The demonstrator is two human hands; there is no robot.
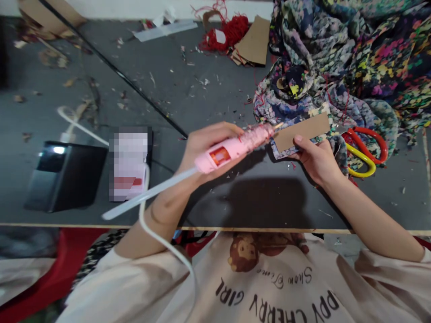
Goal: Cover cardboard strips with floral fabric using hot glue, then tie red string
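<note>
My left hand [208,139] is wrapped round a pink hot glue gun [220,154]. A translucent glue stick [148,193] juts from its back end, and its crusted nozzle points right, at the near end of a brown cardboard strip [303,132]. I cannot tell whether the tip touches the strip. The strip lies on a piece of floral fabric [279,152] whose edges show round it. My right hand [314,159] pinches strip and fabric together, thumb on top, fingers mostly hidden underneath. Just right of this hand lie scissors [367,152] with red and yellow handles, blades partly covered.
Crumpled floral cloth [336,54] heaps at the back right. Red yarn [232,33] and cardboard pieces [254,42] lie at the back. On the left are a black box [70,175], a blurred-out phone-like object [129,157] and a white cord [168,246]. A black cable [124,76] crosses the scrap-strewn table.
</note>
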